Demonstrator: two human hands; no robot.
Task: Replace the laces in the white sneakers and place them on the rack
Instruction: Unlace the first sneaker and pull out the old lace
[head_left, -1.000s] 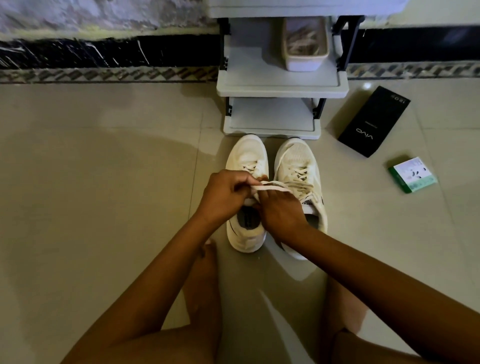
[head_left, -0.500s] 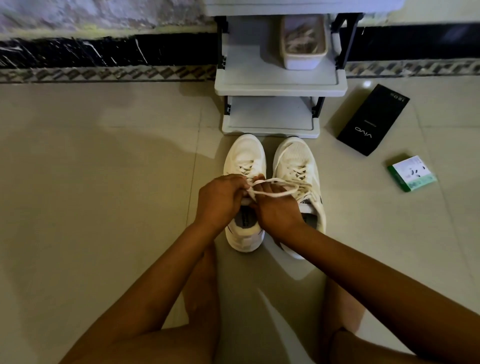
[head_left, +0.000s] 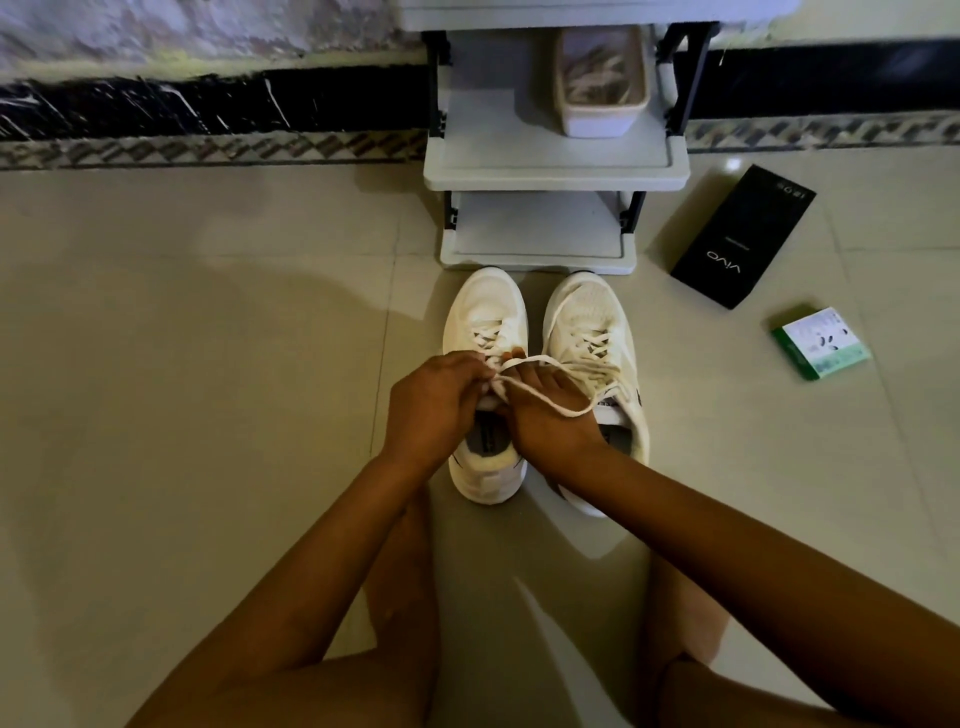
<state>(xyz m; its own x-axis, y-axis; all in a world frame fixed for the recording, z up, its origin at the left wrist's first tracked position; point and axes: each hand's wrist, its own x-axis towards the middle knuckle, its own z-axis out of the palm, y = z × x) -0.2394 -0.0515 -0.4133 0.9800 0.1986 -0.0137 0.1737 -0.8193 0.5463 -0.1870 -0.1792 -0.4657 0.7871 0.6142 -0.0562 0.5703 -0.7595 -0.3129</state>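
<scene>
Two white sneakers stand side by side on the floor, toes toward the rack: the left sneaker (head_left: 485, 317) and the right sneaker (head_left: 589, 322). Both are laced. My left hand (head_left: 434, 410) and my right hand (head_left: 550, 415) meet over the left sneaker's tongue and pinch its white lace (head_left: 545, 397). A loop of that lace drapes over my right hand toward the right sneaker. The grey shoe rack (head_left: 550, 171) stands just beyond the toes.
A small bin (head_left: 600, 111) with laces sits on the rack's middle shelf. A black phone box (head_left: 743, 236) and a green-and-white small box (head_left: 821, 343) lie on the tiles to the right. My bare legs frame the near floor.
The lace loop has grown and swung out to the right over my right hand. Both hands stay together over the left sneaker.
</scene>
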